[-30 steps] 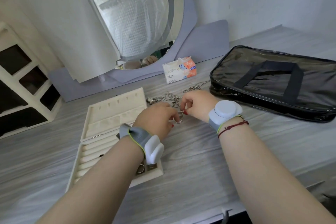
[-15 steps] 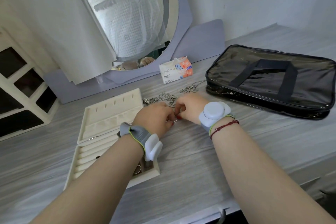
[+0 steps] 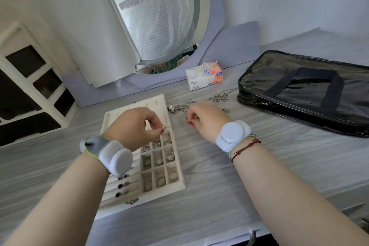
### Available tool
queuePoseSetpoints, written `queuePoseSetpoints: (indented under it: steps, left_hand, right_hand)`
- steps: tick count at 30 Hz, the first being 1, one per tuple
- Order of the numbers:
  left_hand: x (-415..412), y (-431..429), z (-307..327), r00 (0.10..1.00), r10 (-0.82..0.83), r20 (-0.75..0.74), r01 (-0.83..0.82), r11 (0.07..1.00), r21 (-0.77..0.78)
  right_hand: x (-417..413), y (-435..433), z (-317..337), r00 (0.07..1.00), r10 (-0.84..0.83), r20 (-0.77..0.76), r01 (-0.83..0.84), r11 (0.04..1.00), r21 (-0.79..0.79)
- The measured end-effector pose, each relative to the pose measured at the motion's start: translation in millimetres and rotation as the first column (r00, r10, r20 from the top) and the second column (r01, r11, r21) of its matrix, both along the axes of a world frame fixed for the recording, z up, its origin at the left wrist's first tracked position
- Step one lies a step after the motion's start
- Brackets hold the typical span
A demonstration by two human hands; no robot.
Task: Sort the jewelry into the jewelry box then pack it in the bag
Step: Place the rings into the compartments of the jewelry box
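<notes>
A cream jewelry box [image 3: 180, 182] lies open on the grey table, its grid of small compartments holding several silver rings. My left hand [image 3: 133, 126] hovers over the top of that grid and pinches a silver ring [image 3: 163, 126] between thumb and fingertips. My right hand [image 3: 203, 121] rests on the table just right of the box, fingers curled at a small piece of jewelry I cannot make out. Silver chains [image 3: 180, 107] lie tangled behind my right hand. A black see-through bag [image 3: 311, 90] with dark handles lies flat at the right.
A tissue pack [image 3: 203, 76] stands behind the chains, in front of a round mirror [image 3: 155, 16] on a lilac base. A white cubby shelf [image 3: 30, 90] sits at the far left. The table's front edge runs along the bottom.
My hands have parted: the left one carried a ring leftward over the box's compartments, uncovering the grid. The right one stayed near the chains. The view has tilted slightly.
</notes>
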State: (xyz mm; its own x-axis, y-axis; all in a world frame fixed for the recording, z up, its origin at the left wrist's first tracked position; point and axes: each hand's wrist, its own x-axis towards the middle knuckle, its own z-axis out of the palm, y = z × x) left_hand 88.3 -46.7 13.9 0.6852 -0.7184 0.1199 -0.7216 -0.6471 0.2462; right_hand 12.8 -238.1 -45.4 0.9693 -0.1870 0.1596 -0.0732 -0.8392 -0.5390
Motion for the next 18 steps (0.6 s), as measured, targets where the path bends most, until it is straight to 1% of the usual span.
queuePoseSetpoints:
  steps: [3,7,11,18]
  left_hand:
    - [1,24,-3,0.998,0.057,-0.02,-0.057,0.998,-0.036]
    - [-5,43,-13,0.994,0.106,-0.017,-0.107,0.993,-0.058]
    - [-7,50,-25,0.994,0.105,-0.018,-0.106,0.991,-0.085]
    - [0,52,-46,0.985,0.169,0.02,-0.165,0.977,-0.131]
  right_hand:
    - [2,25,-1,0.99,0.117,0.08,-0.118,0.993,0.005]
    - [0,44,-2,0.972,0.197,0.132,-0.203,0.978,0.037]
    - [0,53,-2,0.962,0.242,0.123,-0.252,0.965,0.073]
    - [0,59,-4,0.946,0.312,0.084,-0.32,0.94,0.116]
